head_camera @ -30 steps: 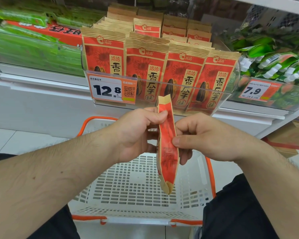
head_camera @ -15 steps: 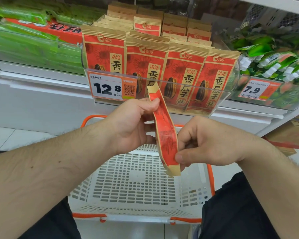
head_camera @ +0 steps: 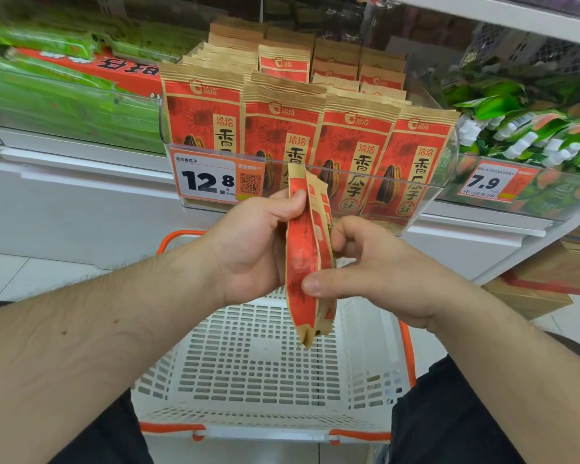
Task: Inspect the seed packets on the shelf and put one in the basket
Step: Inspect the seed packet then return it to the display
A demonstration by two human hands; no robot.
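Basket (head_camera: pixel 268 370) of white slotted plastic sits lowest, between the person's legs. Above it both hands hold one seed packet (head_camera: pixel 303 262) edge-on: left hand (head_camera: pixel 252 242) pinches its upper part, right hand (head_camera: pixel 379 276) grips lower down, thumb pressing its face. Beyond, matching packets (head_camera: pixel 282 128) stand upright on the shelf (head_camera: pixel 81 182).

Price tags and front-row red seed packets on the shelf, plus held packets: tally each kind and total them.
Upright front-row red-and-tan paper seed packets: 4
Red-and-tan seed packet gripped edge-on by both hands: 1
Orange-edged white price tags: 2
Total: 7
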